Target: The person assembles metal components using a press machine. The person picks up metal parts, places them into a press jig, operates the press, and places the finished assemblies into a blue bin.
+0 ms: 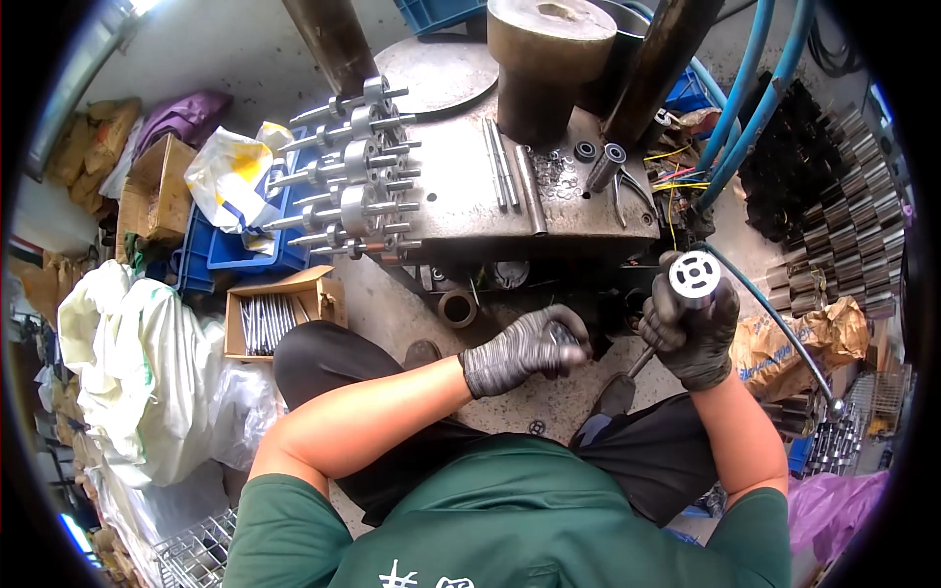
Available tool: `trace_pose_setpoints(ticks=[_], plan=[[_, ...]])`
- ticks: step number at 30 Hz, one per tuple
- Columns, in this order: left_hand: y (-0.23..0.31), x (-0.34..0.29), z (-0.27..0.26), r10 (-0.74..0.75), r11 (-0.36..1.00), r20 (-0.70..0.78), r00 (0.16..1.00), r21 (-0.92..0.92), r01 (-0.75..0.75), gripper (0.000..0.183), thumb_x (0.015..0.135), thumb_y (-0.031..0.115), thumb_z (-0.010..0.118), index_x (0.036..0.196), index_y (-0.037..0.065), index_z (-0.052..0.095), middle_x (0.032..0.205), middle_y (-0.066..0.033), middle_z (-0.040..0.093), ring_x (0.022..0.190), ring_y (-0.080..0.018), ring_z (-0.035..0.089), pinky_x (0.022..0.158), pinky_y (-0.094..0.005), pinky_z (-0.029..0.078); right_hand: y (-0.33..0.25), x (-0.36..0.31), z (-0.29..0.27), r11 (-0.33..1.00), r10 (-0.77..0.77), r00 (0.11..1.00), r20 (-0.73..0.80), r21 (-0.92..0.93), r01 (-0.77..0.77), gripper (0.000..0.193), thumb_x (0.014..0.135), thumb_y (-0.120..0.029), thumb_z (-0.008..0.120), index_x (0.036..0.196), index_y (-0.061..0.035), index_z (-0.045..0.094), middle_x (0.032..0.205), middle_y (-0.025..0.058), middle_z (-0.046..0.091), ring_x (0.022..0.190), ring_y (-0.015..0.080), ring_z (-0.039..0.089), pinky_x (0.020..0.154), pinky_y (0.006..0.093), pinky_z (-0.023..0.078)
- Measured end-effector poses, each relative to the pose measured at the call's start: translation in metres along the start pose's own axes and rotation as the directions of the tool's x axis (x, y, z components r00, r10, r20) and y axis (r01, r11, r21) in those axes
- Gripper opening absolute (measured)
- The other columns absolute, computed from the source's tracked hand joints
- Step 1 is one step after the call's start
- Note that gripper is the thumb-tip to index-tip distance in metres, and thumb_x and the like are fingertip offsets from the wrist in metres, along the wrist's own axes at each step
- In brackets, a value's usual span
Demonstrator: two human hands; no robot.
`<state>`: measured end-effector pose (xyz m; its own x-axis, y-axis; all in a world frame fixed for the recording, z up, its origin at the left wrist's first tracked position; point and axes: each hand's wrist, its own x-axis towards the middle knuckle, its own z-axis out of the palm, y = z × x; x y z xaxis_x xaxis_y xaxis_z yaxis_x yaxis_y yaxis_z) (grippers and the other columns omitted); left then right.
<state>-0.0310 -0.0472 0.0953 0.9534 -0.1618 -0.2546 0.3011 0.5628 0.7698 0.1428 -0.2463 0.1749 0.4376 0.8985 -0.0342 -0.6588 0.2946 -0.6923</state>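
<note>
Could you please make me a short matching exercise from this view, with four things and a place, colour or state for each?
Things:
1. Pliers
2. Slotted round metal part
3. Hoses
4. Small cardboard box

Descriptions:
A. Blue, curving down at the upper right
B. Filled with thin metal rods
C. Lying on the metal tabletop
D. Held up in the gloved right hand

Right pairs: 1-C, 2-D, 3-A, 4-B

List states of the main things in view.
Left gloved hand, fingers curled; contents unclear
Right gloved hand, closed on slotted metal part
Slotted metal part, held, slotted face toward camera
Pliers, lying, handles spread
Carton, open, rods inside
Steel tube, lying
Small rings, scattered
Paper sack, crumpled
</note>
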Motion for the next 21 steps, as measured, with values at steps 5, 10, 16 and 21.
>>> trace_pose_setpoints(ticks=[5,10,16,21], plan=[[-0.026,0.025,-0.049,0.027,0.983,-0.338,0.941,-0.162,-0.086,0.033,0.091,0.029,0.082,0.11,0.01,0.063,0.09,-0.0018,0.064,0.08,-0.0142,0.063,0.071,-0.0294,0.053,-0.003,0.009,-0.009,1.0,0.011,0.995,-0.094,0.03,-0.008,0.057,0.098,-0.043,0.07,0.141,-0.0085,0.053,0.12,0.0169,0.07,0.064,0.0108,0.061,0.055,0.0249,0.05],[-0.007,0.032,-0.046,-0.16,0.98,-0.627,0.762,-0.196,0.045,0.04,0.091,0.045,0.082,0.106,0.013,0.064,0.083,-0.0028,0.065,0.068,-0.0155,0.062,0.061,-0.0303,0.054,0.007,0.006,-0.011,1.0,0.007,0.985,-0.172,0.001,-0.007,0.052,0.093,-0.022,0.077,0.14,-0.017,0.056,0.128,0.0206,0.067,0.071,0.0147,0.065,0.056,0.0262,0.051],[0.004,0.04,-0.051,-0.264,0.937,-0.737,0.623,-0.349,-0.016,0.051,0.086,0.056,0.082,0.097,0.01,0.065,0.077,-0.0062,0.066,0.058,-0.0185,0.062,0.054,-0.0329,0.055,0.012,0.005,-0.007,0.999,0.019,0.992,-0.126,-0.045,-0.024,0.057,0.093,-0.019,0.077,0.145,-0.0154,0.053,0.125,0.0203,0.068,0.073,0.016,0.068,0.056,0.0256,0.05],[-0.002,0.041,-0.061,-0.188,0.968,-0.726,0.661,-0.251,0.0,0.05,0.088,0.056,0.081,0.098,0.011,0.065,0.08,-0.0057,0.067,0.06,-0.0185,0.063,0.053,-0.0332,0.055,0.015,0.007,-0.009,0.996,0.023,0.991,-0.135,-0.087,-0.035,0.065,0.094,-0.02,0.077,0.152,-0.0164,0.049,0.123,0.0208,0.068,0.075,0.0172,0.069,0.057,0.0261,0.05]])
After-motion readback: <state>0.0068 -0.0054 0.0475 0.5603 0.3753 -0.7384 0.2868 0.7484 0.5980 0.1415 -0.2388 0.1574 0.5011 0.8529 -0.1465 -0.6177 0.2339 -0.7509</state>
